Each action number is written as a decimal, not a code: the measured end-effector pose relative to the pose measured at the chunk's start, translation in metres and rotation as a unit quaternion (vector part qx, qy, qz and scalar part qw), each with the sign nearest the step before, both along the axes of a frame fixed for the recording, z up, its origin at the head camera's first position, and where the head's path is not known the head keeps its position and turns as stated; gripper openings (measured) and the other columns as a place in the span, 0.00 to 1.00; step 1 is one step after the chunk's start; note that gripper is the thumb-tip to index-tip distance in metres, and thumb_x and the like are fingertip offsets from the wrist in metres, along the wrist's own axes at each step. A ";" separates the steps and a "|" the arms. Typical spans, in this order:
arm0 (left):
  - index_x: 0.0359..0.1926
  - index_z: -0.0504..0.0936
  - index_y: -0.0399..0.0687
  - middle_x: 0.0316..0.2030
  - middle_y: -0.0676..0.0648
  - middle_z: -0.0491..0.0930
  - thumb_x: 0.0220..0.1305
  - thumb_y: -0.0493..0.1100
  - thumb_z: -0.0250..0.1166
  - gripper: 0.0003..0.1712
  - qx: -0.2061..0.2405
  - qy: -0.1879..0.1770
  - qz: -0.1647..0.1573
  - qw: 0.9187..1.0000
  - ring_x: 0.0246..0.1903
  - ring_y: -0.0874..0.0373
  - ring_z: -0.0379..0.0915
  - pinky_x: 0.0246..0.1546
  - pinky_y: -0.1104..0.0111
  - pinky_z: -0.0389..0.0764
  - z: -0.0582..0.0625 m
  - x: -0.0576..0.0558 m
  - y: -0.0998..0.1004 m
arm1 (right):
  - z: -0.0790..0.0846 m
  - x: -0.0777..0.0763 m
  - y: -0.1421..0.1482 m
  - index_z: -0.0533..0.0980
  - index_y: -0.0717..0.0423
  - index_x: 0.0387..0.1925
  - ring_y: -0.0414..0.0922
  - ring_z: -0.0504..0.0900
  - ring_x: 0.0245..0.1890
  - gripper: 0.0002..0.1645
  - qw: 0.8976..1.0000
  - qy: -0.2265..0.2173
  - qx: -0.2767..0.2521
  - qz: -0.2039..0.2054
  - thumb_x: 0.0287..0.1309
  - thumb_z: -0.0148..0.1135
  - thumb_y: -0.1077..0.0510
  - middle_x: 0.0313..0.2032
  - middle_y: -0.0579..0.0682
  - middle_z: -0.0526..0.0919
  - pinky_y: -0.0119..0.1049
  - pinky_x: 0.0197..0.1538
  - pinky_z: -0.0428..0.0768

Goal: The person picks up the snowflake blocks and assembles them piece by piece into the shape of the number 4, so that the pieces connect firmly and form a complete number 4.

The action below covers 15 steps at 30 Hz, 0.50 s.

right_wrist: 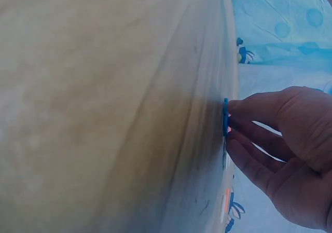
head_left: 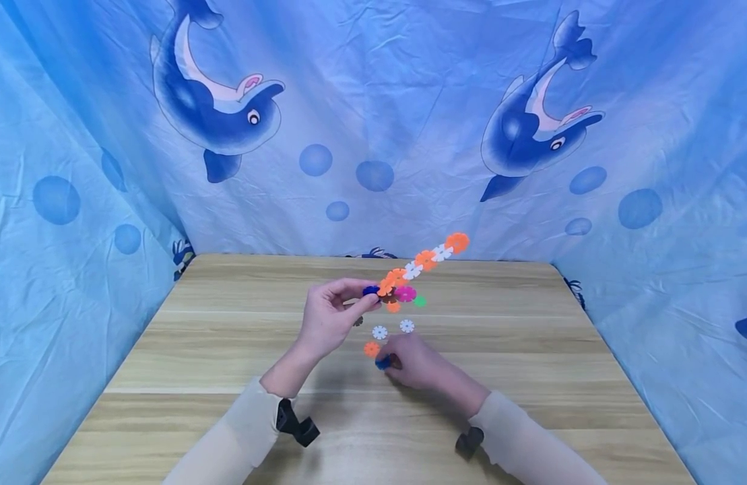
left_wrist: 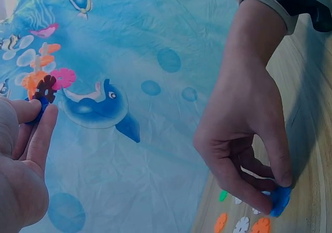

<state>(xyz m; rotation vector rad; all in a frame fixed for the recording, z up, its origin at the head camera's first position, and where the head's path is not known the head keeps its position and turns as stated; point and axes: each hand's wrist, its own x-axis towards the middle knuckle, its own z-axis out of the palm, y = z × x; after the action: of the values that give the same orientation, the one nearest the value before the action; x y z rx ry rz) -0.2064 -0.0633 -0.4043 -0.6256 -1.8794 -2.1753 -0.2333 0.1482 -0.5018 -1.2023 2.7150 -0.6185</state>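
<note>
My left hand (head_left: 331, 316) is raised over the table and pinches a dark blue snowflake disc (head_left: 370, 291) at the near end of a joined chain. From there a row of orange and white snowflake discs (head_left: 426, 260) slants up to the right. A brown disc (left_wrist: 45, 89) and a pink disc (left_wrist: 64, 78) are joined at the held end. Lower down, my right hand (head_left: 417, 362) pinches a blue snowflake disc (head_left: 382, 363) between thumb and fingers, close over the tabletop.
Loose discs lie on the wooden table (head_left: 228, 357) between and beyond the hands: white discs (head_left: 380, 333), an orange disc (head_left: 371, 349), a green disc (head_left: 419, 302) and a dark disc (head_left: 358, 321). A blue dolphin-print cloth (head_left: 409, 101) hangs around the table.
</note>
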 end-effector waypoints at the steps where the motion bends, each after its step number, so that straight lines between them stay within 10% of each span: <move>1: 0.51 0.86 0.25 0.41 0.52 0.92 0.67 0.28 0.70 0.12 -0.001 0.000 0.000 1.000 0.40 0.59 0.92 0.46 0.60 0.92 0.000 0.000 0.000 | 0.000 0.000 0.000 0.89 0.51 0.46 0.36 0.76 0.32 0.11 1.000 0.000 0.002 0.001 0.62 0.76 0.60 0.35 0.43 0.86 0.24 0.35 0.77; 10: 0.51 0.85 0.23 0.45 0.34 0.90 0.67 0.28 0.70 0.14 -0.013 0.000 0.005 1.000 0.40 0.60 0.92 0.46 0.60 0.92 0.001 -0.002 -0.001 | 0.003 0.000 -0.001 0.89 0.51 0.48 0.33 0.77 0.36 0.13 1.000 -0.019 0.018 -0.013 0.61 0.78 0.58 0.41 0.43 0.85 0.24 0.39 0.80; 15: 0.51 0.85 0.23 0.43 0.44 0.92 0.67 0.27 0.70 0.13 -0.009 -0.001 0.002 1.000 0.40 0.60 0.92 0.46 0.60 0.92 0.001 -0.002 -0.001 | 0.003 0.001 -0.002 0.88 0.52 0.51 0.33 0.77 0.37 0.15 0.999 -0.037 0.023 -0.018 0.62 0.76 0.59 0.41 0.43 0.85 0.25 0.41 0.81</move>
<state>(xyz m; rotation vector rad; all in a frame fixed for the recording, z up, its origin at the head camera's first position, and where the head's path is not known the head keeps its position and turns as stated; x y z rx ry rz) -0.2083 -0.0641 -0.4031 -0.6215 -1.9024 -2.1597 -0.2322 0.1466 -0.4989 -1.0992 2.6806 -0.5899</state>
